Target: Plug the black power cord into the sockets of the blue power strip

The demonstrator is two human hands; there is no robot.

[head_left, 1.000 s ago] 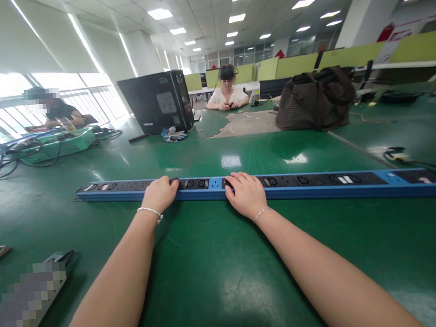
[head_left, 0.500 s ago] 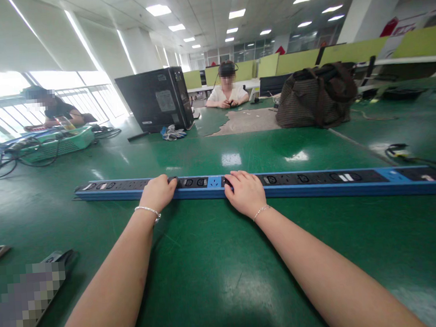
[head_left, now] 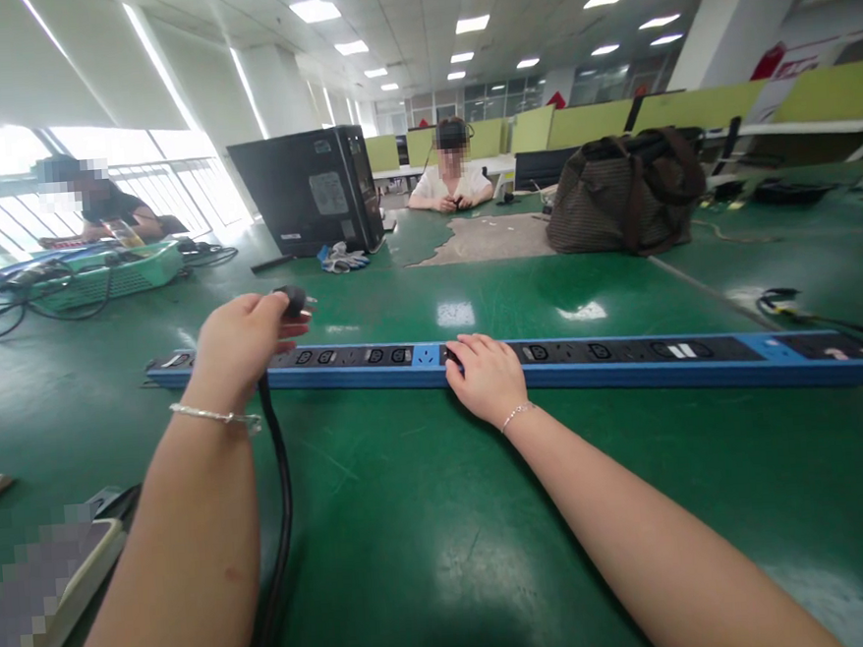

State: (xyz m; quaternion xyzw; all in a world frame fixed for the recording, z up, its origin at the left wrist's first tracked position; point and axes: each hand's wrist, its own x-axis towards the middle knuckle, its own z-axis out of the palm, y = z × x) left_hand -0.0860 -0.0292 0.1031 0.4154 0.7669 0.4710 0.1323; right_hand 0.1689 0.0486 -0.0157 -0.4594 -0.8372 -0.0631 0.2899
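A long blue and black power strip point(head_left: 471, 370) with rows of sockets lies across the green table. My left hand point(head_left: 241, 342) is closed on a black power plug point(head_left: 294, 301), lifted above the strip's left part. The plug's metal prongs point right, clear of the sockets. From that hand a thick black cord point(head_left: 279, 472) hangs toward the table's near side. My right hand point(head_left: 486, 379) grips the strip just right of its blue middle socket, fingers over the top and thumb at the left; the dark part under the thumb is mostly hidden.
Behind the strip stand a black computer case point(head_left: 304, 194), a glove point(head_left: 342, 259) and a brown bag point(head_left: 621, 192). A green basket point(head_left: 125, 276) with cables sits far left. Two people sit beyond. Near left lies a partly blurred-out device point(head_left: 87, 584); a cable point(head_left: 807, 307) rests at right.
My left hand has risen off the strip and moved left, bringing the black plug and its cord up with it. My right hand has stayed on the strip.
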